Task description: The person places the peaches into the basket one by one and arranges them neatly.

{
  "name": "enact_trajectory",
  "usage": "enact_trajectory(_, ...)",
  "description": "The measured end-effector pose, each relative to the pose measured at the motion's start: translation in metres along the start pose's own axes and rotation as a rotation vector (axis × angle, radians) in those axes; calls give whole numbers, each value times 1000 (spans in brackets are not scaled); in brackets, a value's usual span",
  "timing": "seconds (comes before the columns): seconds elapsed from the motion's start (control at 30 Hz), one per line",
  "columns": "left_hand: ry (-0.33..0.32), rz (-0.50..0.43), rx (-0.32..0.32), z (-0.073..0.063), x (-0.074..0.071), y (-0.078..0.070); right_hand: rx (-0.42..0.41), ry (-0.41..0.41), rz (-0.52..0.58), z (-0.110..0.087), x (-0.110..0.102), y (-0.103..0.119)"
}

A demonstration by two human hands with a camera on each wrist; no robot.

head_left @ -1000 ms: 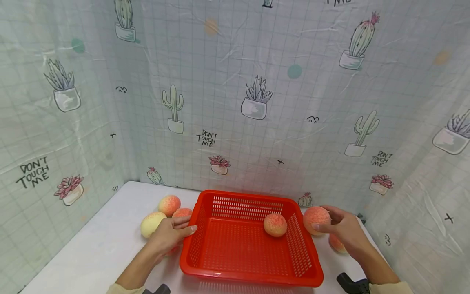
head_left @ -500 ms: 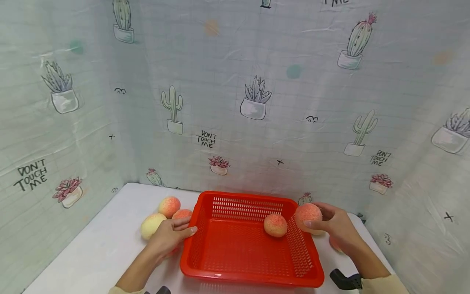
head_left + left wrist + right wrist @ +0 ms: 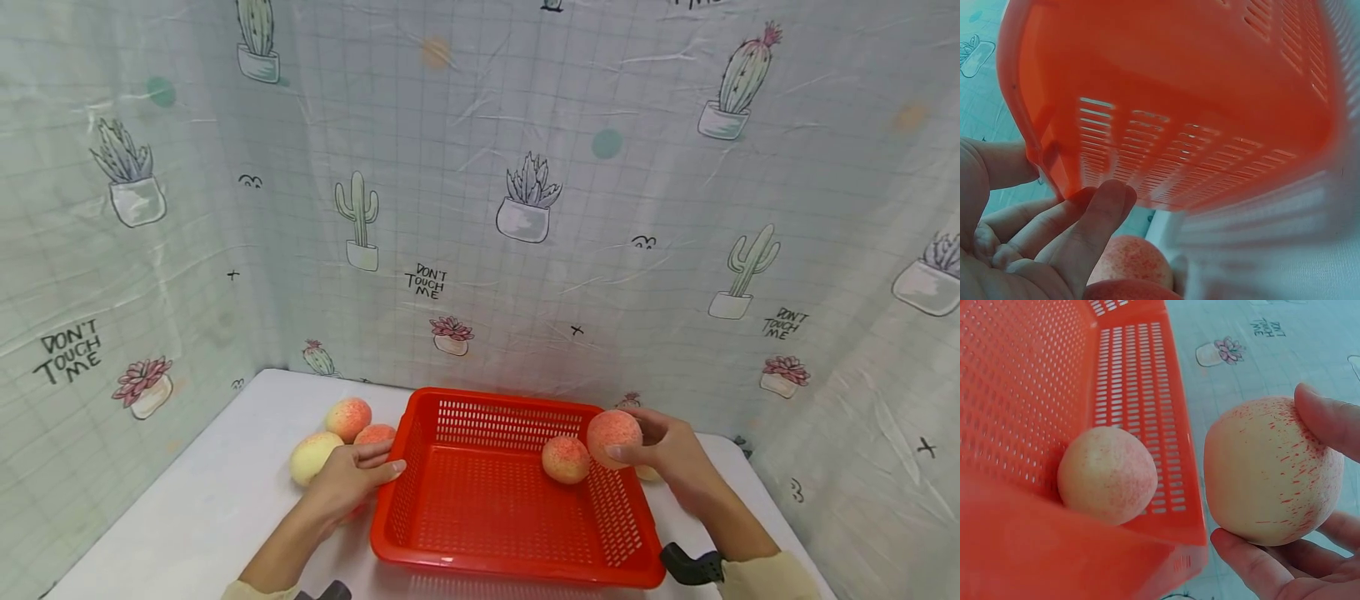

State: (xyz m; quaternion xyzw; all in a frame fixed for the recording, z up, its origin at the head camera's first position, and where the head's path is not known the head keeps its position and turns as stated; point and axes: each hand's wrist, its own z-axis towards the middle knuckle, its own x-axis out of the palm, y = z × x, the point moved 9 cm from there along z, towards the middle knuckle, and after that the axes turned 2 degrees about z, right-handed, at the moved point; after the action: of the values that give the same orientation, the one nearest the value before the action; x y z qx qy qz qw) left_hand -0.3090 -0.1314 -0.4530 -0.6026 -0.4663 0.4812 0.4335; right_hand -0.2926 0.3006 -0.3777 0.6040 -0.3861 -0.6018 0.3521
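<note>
A red plastic basket (image 3: 487, 512) with slotted walls stands on the white table, one peach (image 3: 566, 460) lying inside near its right wall. My left hand (image 3: 343, 483) grips the basket's left rim, thumb on one side and fingers on the other, as the left wrist view also shows. Over the basket's right rim, my right hand (image 3: 675, 457) holds a second peach (image 3: 613, 439) between thumb and fingers. In the right wrist view this held peach (image 3: 1266, 478) appears just beyond the rim, apart from the peach (image 3: 1109, 475) inside.
Left of the basket lie a yellow peach (image 3: 312, 458), a redder peach (image 3: 349, 418) and others partly hidden by my left hand. Another peach (image 3: 648, 473) shows partly beneath my right hand. A cactus-print curtain (image 3: 465, 208) borders the table (image 3: 187, 492) at the back and sides.
My right hand has carried its peach leftward and slightly up, from beside the basket to over its right rim. The left hand keeps its grip on the rim.
</note>
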Motion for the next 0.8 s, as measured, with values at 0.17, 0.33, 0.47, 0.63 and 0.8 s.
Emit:
enact_trajectory(0.17, -14, 46, -26, -1, -3, 2, -38, 37, 38, 3, 7, 7)
enact_trajectory(0.33, -6, 39, -13, 1, -2, 4, -65, 59, 48, 5, 11, 10)
enact_trajectory(0.47, 15, 0, 21, 3, 2, 2, -70, 65, 33, 7, 12, 11)
enact_trajectory(0.63, -2, -5, 24, 2, 1, 1, -61, 64, 27, 9, 17, 13)
enact_trajectory(0.8, -11, 2, 16, 1, -1, 1, -74, 76, 39, 12, 23, 16)
